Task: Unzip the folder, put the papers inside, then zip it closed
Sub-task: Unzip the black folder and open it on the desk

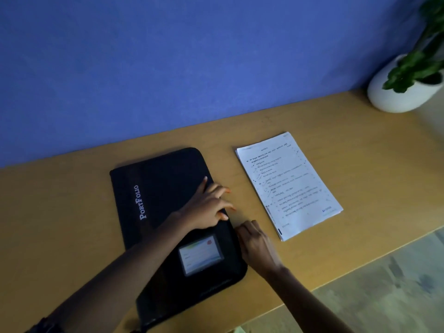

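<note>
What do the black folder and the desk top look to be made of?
Folder: looks like matte woven fabric, padded, with soft rounded corners, printed white lettering and a clear plastic card window. Desk top: smooth tan wood-look surface with faint grain, possibly laminate.

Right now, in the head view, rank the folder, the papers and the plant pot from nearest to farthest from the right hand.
1. Folder: touching the right hand on its left.
2. Papers: beside it, right and farther back.
3. Plant pot: far right corner, by the wall.
</note>
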`<state>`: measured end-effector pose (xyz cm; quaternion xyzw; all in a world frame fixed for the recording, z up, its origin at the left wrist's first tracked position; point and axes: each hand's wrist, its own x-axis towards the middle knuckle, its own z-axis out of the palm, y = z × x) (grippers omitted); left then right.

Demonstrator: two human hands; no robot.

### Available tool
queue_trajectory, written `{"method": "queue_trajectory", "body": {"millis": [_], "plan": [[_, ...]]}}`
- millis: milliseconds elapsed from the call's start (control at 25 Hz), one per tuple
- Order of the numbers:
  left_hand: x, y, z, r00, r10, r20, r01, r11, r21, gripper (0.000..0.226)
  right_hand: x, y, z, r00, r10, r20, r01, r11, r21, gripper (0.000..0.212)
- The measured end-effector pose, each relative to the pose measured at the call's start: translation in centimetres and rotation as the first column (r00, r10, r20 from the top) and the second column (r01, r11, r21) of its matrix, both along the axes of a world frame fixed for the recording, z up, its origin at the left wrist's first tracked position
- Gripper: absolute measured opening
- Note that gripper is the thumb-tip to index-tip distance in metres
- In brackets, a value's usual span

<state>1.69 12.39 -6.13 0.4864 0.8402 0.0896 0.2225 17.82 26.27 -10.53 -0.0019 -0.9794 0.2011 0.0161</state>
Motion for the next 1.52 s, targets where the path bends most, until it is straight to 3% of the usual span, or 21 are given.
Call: {"method": "queue_trajectory", "body": {"millis": [120,360,640,840,1040,1240,1320,1520], "plan": [[2.7,1.4,-0.6,0.998,-0.038,0.04,0.043,0.992,-0.118,0.028,-0.3,0.8,0.0,0.998,0.05,-0.026,-0.05,0.999,-0.002,0.01],[3.5,2.3,0.8,0.998,0.015,0.065,-0.004,0.986,-0.168,0.012,2.8,1.0,-0.5,0.995,0.079,-0.063,-0.079,0.997,0.0,0.007],[4.0,2.9,2.0,0.996,0.002,0.088,0.018,0.975,-0.222,0.011,10.6,-2.2,-1.5,0.999,-0.036,-0.023,0.035,0.999,-0.037,0.017],[4.3,2.5,1.5,0.997,0.002,0.073,0.013,0.979,-0.202,0.011,11.6,-6.0,-1.8,0.974,-0.225,0.016,0.225,0.968,-0.109,0.022],[5.5,1.7,1.6,0.999,-0.024,0.04,0.031,0.982,-0.188,0.006,12.3,-8.1,-1.2,0.944,-0.331,-0.01,0.326,0.934,-0.147,0.009],[9.8,1.5,2.2,0.965,-0.21,0.155,0.242,0.943,-0.23,0.023,12.0,-8.3,-0.2,0.896,-0.443,-0.014,0.43,0.876,-0.22,0.02],[11.6,1.2,1.8,0.949,-0.277,0.151,0.306,0.922,-0.235,0.017,12.0,-8.6,-0.2,0.888,-0.46,-0.015,0.446,0.867,-0.224,0.021],[12.2,1.4,3.1,0.945,-0.257,0.203,0.298,0.933,-0.203,0.013,12.5,-8.9,-0.1,0.872,-0.483,-0.077,0.459,0.863,-0.213,0.016]]}}
